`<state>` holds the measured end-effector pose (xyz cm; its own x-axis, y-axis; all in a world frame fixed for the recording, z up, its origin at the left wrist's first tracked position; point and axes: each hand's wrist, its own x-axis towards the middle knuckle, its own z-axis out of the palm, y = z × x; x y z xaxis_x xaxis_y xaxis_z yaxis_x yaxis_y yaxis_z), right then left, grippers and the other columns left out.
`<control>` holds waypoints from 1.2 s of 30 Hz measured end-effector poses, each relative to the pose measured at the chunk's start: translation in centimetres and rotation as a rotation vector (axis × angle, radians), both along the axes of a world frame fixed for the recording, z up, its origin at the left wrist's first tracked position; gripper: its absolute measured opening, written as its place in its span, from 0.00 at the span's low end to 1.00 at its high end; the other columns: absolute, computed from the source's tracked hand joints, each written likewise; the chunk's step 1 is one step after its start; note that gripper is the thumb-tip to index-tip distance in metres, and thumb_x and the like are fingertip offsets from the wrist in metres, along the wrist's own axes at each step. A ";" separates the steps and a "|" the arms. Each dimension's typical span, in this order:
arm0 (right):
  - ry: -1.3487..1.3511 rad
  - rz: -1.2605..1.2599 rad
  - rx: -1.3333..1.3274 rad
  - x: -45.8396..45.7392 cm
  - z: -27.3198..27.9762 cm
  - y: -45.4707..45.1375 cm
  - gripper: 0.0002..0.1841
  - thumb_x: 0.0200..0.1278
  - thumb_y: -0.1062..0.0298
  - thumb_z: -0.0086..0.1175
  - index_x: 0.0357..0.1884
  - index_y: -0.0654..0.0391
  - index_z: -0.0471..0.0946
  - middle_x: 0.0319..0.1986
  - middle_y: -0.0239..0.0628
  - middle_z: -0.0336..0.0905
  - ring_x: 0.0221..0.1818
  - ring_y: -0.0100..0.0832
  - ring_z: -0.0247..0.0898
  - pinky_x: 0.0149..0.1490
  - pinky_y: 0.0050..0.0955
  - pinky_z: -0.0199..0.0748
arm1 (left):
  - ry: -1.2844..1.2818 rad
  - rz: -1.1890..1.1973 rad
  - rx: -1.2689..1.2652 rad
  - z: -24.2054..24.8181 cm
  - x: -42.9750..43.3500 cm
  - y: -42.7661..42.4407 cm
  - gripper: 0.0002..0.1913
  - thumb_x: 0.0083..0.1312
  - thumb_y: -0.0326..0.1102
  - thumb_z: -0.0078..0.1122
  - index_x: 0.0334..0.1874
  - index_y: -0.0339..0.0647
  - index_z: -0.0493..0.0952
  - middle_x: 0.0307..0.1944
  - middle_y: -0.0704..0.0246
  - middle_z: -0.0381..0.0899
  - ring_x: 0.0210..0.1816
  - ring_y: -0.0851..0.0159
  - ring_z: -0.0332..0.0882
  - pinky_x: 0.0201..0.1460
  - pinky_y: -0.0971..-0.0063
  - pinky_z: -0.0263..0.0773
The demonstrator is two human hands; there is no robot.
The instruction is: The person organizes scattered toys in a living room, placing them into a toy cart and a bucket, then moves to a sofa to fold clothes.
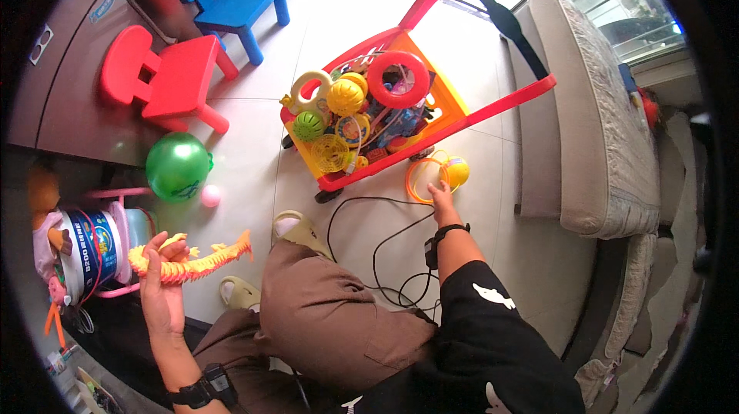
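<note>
My left hand (163,281) holds an orange and yellow articulated toy dragon (202,267), its tail pointing right. My right hand (442,199) reaches down at the orange toy ring (411,183); the fingertips are at its rim, and whether they grip it cannot be told. A yellow ball (456,171) lies just beyond those fingers. Above stands a red and yellow toy cart (392,163) heaped with toys, among them a red ring (376,91), a yellow ball-shaped toy (345,98) and a green ball (308,126).
A green balloon (178,167) and a pink ball (211,196) lie on the floor at left, near a red child's chair (179,76) and a blue one (239,4). A black cable (375,246) loops by my legs. A sofa (600,119) stands right, a white bucket (86,252) left.
</note>
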<state>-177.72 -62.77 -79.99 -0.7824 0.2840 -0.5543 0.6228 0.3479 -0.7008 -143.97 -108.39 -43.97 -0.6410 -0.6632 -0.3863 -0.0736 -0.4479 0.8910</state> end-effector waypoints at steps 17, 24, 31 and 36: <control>0.831 0.387 0.011 1.8 25.1 4.7 0.13 0.74 0.68 0.44 0.56 0.59 0.71 0.36 0.31 0.75 0.42 0.25 0.72 0.51 0.26 0.72 | 0.014 -0.023 -0.051 -0.6 0.4 0.3 0.19 0.73 0.44 0.50 0.58 0.38 0.69 0.44 0.61 0.82 0.49 0.65 0.77 0.59 0.70 0.67; 1.109 0.532 -0.255 3.0 42.9 -0.1 0.14 0.75 0.66 0.43 0.57 0.60 0.69 0.39 0.33 0.74 0.45 0.24 0.72 0.57 0.28 0.71 | 0.084 -0.015 -0.080 0.1 0.7 0.3 0.18 0.73 0.44 0.50 0.56 0.39 0.71 0.43 0.62 0.82 0.46 0.66 0.78 0.55 0.71 0.70; 1.049 0.527 -0.325 -4.2 44.4 -7.7 0.16 0.75 0.61 0.44 0.56 0.60 0.70 0.41 0.38 0.79 0.46 0.27 0.77 0.56 0.29 0.75 | 0.147 0.012 -0.105 1.0 1.3 0.0 0.19 0.72 0.46 0.52 0.57 0.39 0.71 0.43 0.62 0.81 0.45 0.66 0.78 0.54 0.70 0.72; 0.947 0.626 -0.190 -10.6 38.7 -14.1 0.15 0.75 0.61 0.42 0.56 0.57 0.70 0.41 0.37 0.79 0.49 0.31 0.74 0.60 0.32 0.65 | 0.152 0.023 -0.131 1.2 1.2 -0.2 0.20 0.72 0.47 0.51 0.57 0.39 0.71 0.43 0.62 0.81 0.45 0.66 0.78 0.54 0.70 0.72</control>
<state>-188.30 -76.83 -41.29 -0.8825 -0.3265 0.3385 -0.4258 0.2490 -0.8699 -142.76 -108.61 -42.78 -0.6694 -0.7166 -0.1957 0.0756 -0.3277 0.9417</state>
